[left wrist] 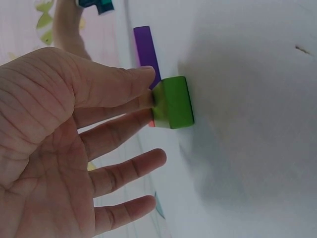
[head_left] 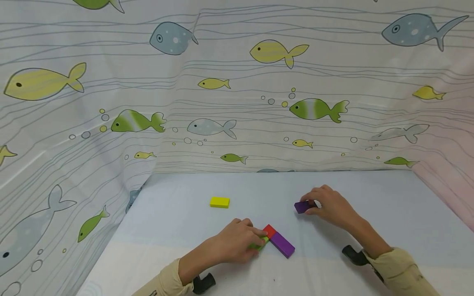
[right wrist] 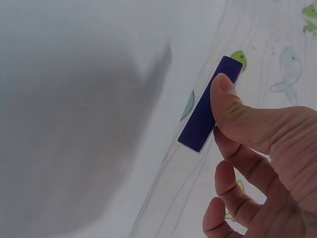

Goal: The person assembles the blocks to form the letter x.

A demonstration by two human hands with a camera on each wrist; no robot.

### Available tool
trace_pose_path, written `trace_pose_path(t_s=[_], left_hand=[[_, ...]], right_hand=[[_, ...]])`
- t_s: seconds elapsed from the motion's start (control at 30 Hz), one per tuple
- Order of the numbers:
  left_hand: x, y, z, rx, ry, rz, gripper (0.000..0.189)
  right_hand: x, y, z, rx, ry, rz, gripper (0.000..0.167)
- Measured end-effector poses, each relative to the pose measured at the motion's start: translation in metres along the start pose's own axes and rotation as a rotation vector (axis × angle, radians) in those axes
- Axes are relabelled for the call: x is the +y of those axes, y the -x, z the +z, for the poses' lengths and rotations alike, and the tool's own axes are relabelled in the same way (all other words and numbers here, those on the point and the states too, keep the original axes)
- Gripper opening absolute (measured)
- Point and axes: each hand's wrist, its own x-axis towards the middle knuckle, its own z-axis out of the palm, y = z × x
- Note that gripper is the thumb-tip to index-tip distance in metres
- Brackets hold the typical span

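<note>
My left hand pinches a green block between thumb and fingers at the middle of the table, its other fingers spread. Right beside the green block, a red block lies at the fingertips. A long purple block extends from the red one toward the near right, end against it. Farther back to the right, my right hand holds a second purple block between thumb and fingers. In the right wrist view that block looks dark blue-purple and slants above the surface, its shadow to the left.
A yellow block lies apart on the white table, back and left of the left hand. Fish-patterned curtains hang behind the table and along its sides. Black devices sit at both wrists, by the beige sleeves.
</note>
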Motion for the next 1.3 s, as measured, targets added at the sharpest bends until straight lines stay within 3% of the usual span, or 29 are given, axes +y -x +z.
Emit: trace_pose_path(t_s=[0.57, 0.8, 1.3], left_hand=[[0.001, 0.000, 0.000, -0.008, -0.005, -0.008, 0.026], [0.001, 0.000, 0.001, 0.001, -0.016, 0.002, 0.025], [0.000, -0.001, -0.001, -0.001, -0.024, 0.008, 0.025]], right_hand=[[-0.013, -0.004, 0.011, -0.011, -0.007, -0.036, 0.033], [-0.017, -0.006, 0.016, 0.006, -0.018, -0.107, 0.032], [-0.029, -0.007, 0.021, -0.001, -0.021, -0.174, 0.034]])
